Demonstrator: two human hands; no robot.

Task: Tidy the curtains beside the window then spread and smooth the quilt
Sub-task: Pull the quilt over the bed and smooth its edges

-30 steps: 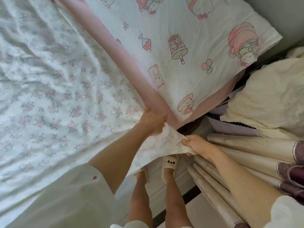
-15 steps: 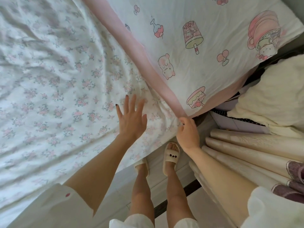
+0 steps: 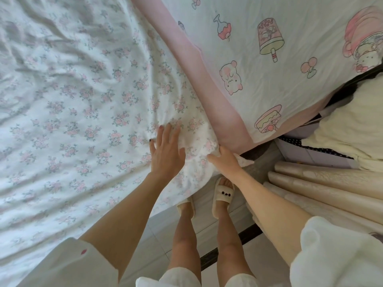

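Observation:
The white quilt [image 3: 78,104] with small pink flowers covers the bed on the left, still creased toward the far left. My left hand [image 3: 166,153] lies flat on it near its corner, fingers spread. My right hand [image 3: 226,160] grips the quilt's corner at the bed edge, where the quilt meets a pink-bordered pillow [image 3: 269,59] printed with cartoons. The beige curtain [image 3: 323,189] hangs in folds at the right, beside my right forearm.
A cream blanket or cushion [image 3: 350,133] sits at the right edge above the curtain. My feet in cream slippers [image 3: 223,195] stand on the pale tiled floor [image 3: 257,264] between the bed and the curtain. A dark strip crosses the floor.
My left hand let go of the quilt corner, opened and moved flat onto the quilt. My right hand carried the corner up to the pillow's edge. The view moved closer.

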